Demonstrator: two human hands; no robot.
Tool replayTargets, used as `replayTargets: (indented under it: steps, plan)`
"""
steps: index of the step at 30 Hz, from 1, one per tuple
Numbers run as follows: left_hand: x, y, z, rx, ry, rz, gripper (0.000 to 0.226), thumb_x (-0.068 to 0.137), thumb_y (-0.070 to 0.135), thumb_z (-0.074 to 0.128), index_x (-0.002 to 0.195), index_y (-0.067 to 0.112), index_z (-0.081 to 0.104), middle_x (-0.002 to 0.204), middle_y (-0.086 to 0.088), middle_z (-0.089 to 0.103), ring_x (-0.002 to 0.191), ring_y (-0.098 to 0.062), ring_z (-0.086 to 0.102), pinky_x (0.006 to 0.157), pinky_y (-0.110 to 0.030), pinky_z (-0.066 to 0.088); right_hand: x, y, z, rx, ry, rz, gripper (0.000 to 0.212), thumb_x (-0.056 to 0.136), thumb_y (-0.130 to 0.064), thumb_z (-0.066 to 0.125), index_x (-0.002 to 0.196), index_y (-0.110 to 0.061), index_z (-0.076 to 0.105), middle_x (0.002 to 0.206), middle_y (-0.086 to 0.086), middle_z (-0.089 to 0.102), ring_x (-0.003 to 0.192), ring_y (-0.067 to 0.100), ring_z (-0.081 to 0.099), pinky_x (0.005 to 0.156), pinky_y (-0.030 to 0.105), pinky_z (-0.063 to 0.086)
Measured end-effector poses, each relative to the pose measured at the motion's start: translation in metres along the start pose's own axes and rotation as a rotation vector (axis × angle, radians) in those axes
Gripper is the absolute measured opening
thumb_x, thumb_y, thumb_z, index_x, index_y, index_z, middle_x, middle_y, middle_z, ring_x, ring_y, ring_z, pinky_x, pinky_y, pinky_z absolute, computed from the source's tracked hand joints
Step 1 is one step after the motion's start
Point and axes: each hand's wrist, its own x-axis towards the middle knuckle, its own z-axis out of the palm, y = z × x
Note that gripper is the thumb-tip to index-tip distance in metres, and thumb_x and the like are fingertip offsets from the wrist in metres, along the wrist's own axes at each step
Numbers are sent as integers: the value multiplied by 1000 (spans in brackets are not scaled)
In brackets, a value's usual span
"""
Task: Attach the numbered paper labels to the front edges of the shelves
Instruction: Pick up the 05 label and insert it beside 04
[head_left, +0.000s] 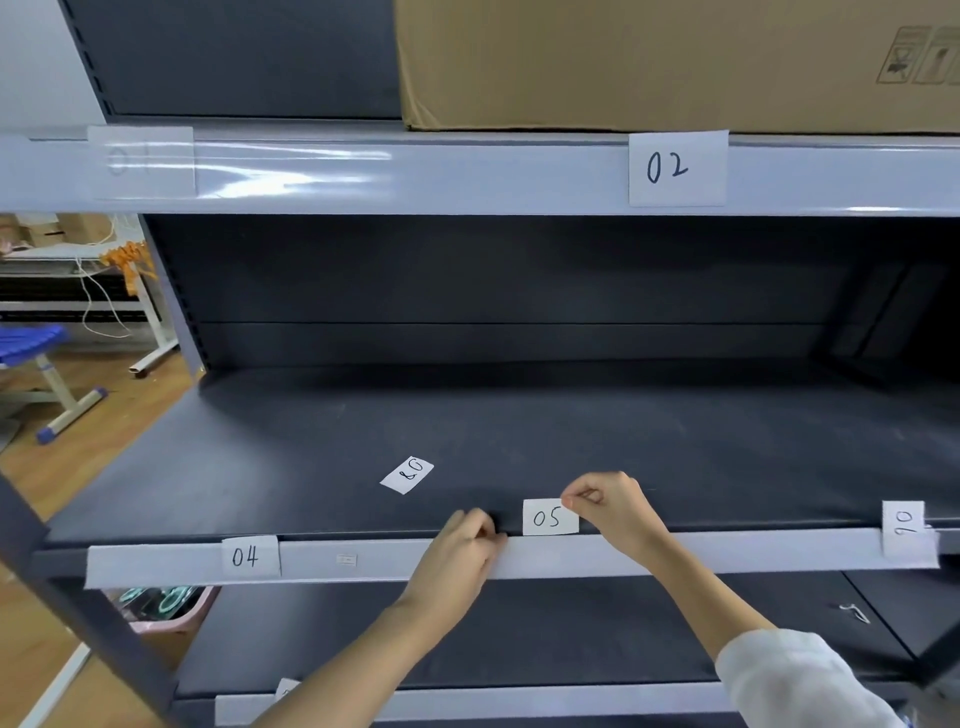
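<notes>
Pinching the upper right corner of label 05 (549, 517) between thumb and forefinger, the right hand (608, 506) holds the slip upright just above the middle edge (363, 560), a little right of the frame's centre. The slip's lower border meets the top of that pale strip. The left hand (465, 545) sits just left of it, fingers curled over the strip's top lip and gripping it; hand and slip are near but apart.

Label 04 (249, 557) is already fixed on the same strip at lower left. Label 06 (905, 526) hangs turned sideways at the strip's far right end. A loose label (407, 474) lies flat and askew on the dark middle shelf (675, 441), above and left of the hands; its digits read upside down, seemingly 08.

On the top edge (467, 174), label 02 (677, 167) sits at upper right, and label 01 (141, 161) at upper left shows faintly behind a glossy clear cover. A carton (649, 62) stands on the top shelf above 02.

The bottom edge (519, 699) runs across the frame's bottom, with a white slip (287, 688) partly visible at its left; its number cannot be read. A white sleeve (795, 675) covers the right forearm at lower right. At lower left a pink bin (171, 610) peeks out under the middle strip, and a blue stool (36, 343) stands on the wooden floor at the left.
</notes>
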Motion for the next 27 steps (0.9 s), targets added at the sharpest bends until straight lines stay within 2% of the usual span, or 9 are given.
replayTargets:
  steps: [1,2,4,6,10,13,16,21,27]
  plan:
    - [-2,-1,3,69,14,24,10,69,12,72,78,16,69,79,8,56,75,-8,41,55,-18,50,0,0,-1,-3,0,1,13,85,-9,58,82,-3,70,65,-4,61,70,16,55,61,26,42]
    - [-4,-1,6,122,25,35,22,59,10,77,78,18,68,77,10,55,74,-9,35,50,-14,48,0,0,-1,-3,0,0,13,85,-9,58,82,-3,69,66,-2,62,69,16,54,61,26,41]
    - [-5,-2,9,158,1,34,41,45,6,81,81,20,68,78,11,55,72,-10,31,46,-12,45,0,-1,-1,0,0,-6,13,85,-9,58,83,-2,69,68,1,62,69,16,54,60,25,41]
    - [-6,-2,7,181,-23,36,45,39,4,80,78,22,67,81,12,51,71,-10,32,44,-12,44,-1,-2,-1,10,-3,-13,13,85,-9,58,83,-2,69,69,1,62,70,15,55,62,25,42]
    - [-6,-2,6,122,9,5,28,49,9,81,67,24,65,75,13,55,66,-4,44,42,-15,45,-1,-3,1,23,-11,-20,13,85,-10,58,82,-2,69,73,11,66,70,16,54,63,27,42]
    - [-4,2,3,-41,31,-37,7,69,11,67,64,17,67,72,6,57,67,-8,45,48,-22,48,-1,-3,2,24,-23,-24,12,84,-10,59,80,-5,69,71,3,65,70,14,55,60,22,42]
    - [6,6,-3,-184,-45,-201,17,83,6,53,79,6,69,83,-6,55,76,-16,46,67,-28,40,-1,-1,5,27,-36,-12,12,84,-12,59,75,-12,68,70,1,65,66,13,54,57,17,41]
    - [14,8,-10,-268,-86,-310,22,81,5,49,83,8,70,82,3,48,74,-14,45,59,-20,28,-2,0,7,31,-40,-3,11,84,-11,60,76,-12,68,66,-7,62,62,7,55,52,5,39]
    - [16,9,-12,-295,-127,-356,21,80,4,48,80,5,69,84,1,51,75,-17,49,65,-24,34,-2,1,9,15,-47,1,10,84,-11,60,79,-9,69,65,-11,61,62,0,56,52,3,40]
